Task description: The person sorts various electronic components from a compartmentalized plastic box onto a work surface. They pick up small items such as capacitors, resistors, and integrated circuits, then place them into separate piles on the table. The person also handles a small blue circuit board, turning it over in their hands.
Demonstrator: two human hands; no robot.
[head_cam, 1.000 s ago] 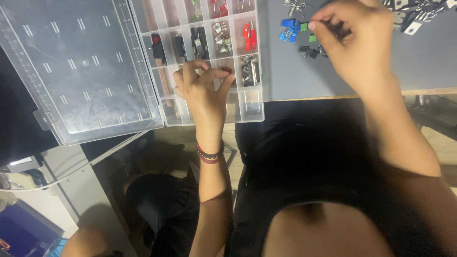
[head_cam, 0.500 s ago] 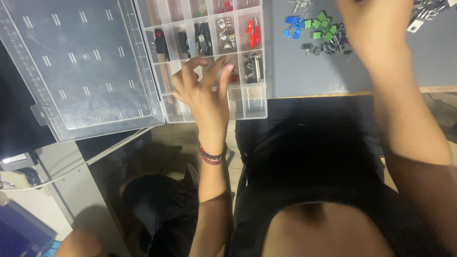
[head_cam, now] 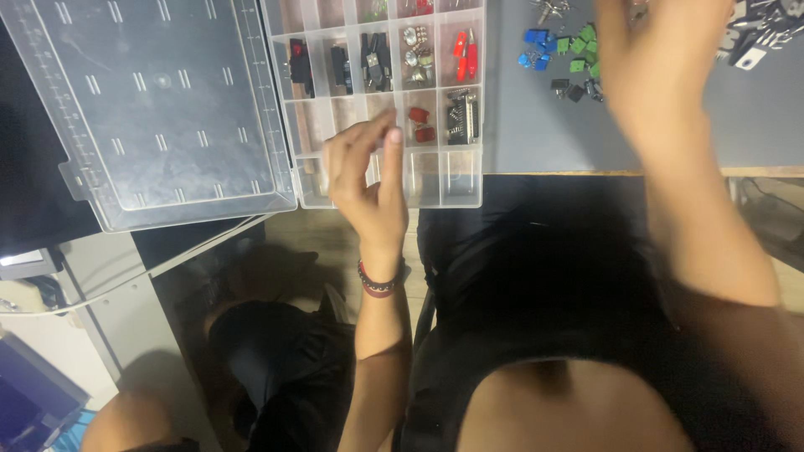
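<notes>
Organizer box open on grey table; left hand fingers apart; right hand fingers blurred, unclear.

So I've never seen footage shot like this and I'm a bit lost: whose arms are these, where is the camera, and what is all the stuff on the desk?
The camera sits on a person's head and looks straight down, so you see their own arms, chest and lap. There is only this one view. The left hand hovers over the near edge of a clear parts box, fingers bunched; I can't tell whether it holds anything. The box has small compartments with red, black and metal parts, and its clear lid lies open to the left. The right hand is blurred, raised over the grey desk near a little pile of blue and green parts. Whether it holds something is not visible.
</notes>
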